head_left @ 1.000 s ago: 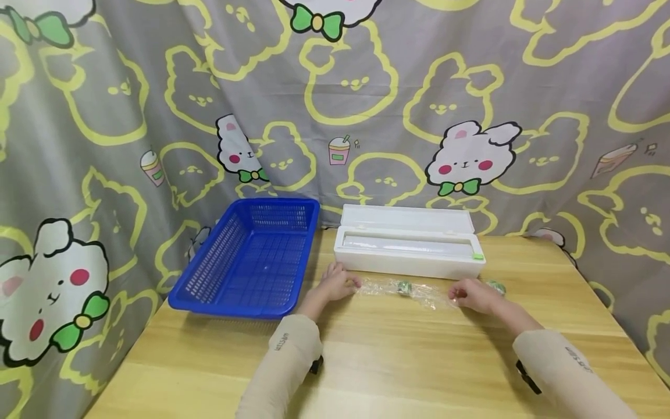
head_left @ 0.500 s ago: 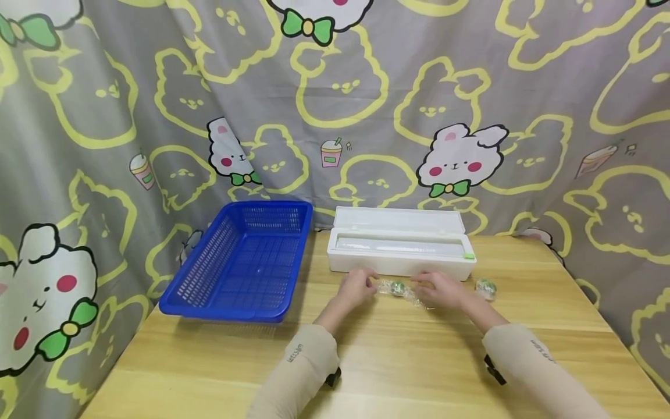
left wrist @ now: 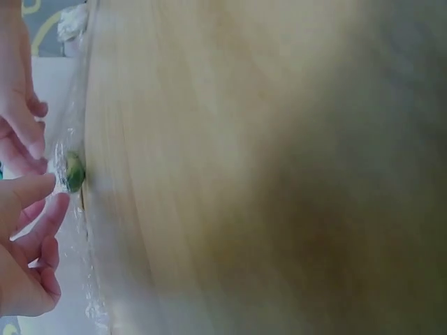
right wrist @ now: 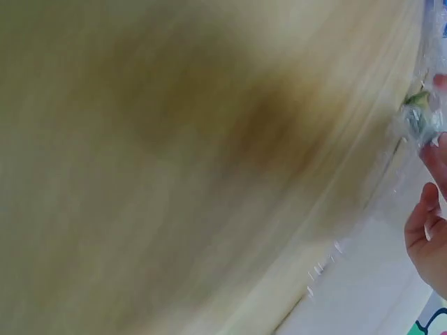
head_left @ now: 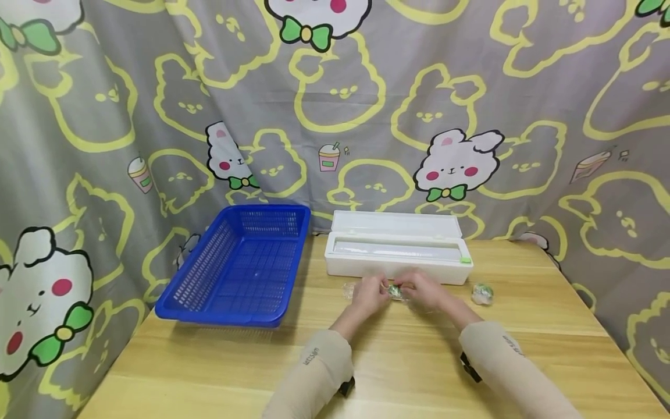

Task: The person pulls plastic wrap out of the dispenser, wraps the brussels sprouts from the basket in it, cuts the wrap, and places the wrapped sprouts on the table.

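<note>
A small round green thing (head_left: 395, 292) lies on a strip of clear cling film (head_left: 348, 290) in front of the white box. My left hand (head_left: 370, 295) is at its left side, thumb and forefinger pinching the film close against it. From the other side my right hand (head_left: 423, 291) brings its fingertips to the same spot and pinches film there. In the left wrist view, the green thing (left wrist: 75, 172) shows through the film between both hands' fingertips. The right wrist view catches only part of my right hand (right wrist: 429, 241) at its edge, beside the film-covered green thing (right wrist: 417, 118).
The long white cling film box (head_left: 398, 269) stands behind the hands, lid raised, a film roll inside and a green slider at its right end. A second green thing wrapped in film (head_left: 482, 294) sits to the right. A blue plastic basket (head_left: 220, 317) stands left.
Both hands have come inward from the ends of the film strip to the green thing in the middle. Film has been drawn in around it. The head view has shifted slightly.
</note>
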### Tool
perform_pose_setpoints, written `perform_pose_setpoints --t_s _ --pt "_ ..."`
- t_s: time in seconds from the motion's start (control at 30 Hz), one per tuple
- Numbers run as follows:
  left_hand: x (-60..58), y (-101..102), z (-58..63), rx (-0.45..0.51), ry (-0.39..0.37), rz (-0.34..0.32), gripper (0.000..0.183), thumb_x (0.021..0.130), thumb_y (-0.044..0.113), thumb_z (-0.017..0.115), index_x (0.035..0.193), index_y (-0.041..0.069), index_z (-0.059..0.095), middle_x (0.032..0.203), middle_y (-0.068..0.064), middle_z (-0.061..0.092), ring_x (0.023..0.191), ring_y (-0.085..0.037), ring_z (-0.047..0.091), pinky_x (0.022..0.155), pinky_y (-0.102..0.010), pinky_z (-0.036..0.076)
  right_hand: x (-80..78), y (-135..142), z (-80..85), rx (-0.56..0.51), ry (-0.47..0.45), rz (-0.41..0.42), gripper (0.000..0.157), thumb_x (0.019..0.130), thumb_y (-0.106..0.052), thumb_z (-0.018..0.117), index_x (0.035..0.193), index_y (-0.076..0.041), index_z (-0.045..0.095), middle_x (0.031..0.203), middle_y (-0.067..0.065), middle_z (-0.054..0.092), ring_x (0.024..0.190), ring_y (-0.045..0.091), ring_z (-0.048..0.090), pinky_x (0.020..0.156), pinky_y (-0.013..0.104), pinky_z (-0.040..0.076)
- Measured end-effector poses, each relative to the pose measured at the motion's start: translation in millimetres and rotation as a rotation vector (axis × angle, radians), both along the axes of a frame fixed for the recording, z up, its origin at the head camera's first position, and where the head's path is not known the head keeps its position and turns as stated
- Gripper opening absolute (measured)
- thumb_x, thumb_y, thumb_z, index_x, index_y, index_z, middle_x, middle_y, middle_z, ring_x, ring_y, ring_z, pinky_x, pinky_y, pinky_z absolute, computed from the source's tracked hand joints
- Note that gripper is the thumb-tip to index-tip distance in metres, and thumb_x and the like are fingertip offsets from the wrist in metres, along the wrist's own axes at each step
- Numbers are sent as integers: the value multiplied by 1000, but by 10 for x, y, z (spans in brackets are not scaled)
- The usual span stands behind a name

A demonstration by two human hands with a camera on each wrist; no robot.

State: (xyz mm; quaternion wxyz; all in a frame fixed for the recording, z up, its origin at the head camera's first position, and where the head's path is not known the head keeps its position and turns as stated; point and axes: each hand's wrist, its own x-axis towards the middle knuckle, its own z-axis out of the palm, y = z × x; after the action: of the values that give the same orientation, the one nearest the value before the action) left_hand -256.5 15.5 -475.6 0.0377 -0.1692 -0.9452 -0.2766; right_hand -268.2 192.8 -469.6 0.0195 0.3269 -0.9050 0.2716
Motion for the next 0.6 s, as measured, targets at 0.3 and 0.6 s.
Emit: perform_pose_setpoints --t_s 0.3,0.6 --pt "-9 44 -35 -36 28 -15 18 70 19 77 78 14 61 61 9 58 57 -5 48 56 -18 34 -19 -52 -43 -10 -33 -26 17 77 4 65 94 2 67 85 9 67 81 24 62 73 37 50" --pt "-44 50 -4 -69 -10 -59 22 69 26 78 83 17 65 77 6 67 73 -9 57 68 -23 40 4 -33 -38 -72 -204 -32 19 80 -2 64 98 3 66 92 13 67 81 20 61 70 28 50"
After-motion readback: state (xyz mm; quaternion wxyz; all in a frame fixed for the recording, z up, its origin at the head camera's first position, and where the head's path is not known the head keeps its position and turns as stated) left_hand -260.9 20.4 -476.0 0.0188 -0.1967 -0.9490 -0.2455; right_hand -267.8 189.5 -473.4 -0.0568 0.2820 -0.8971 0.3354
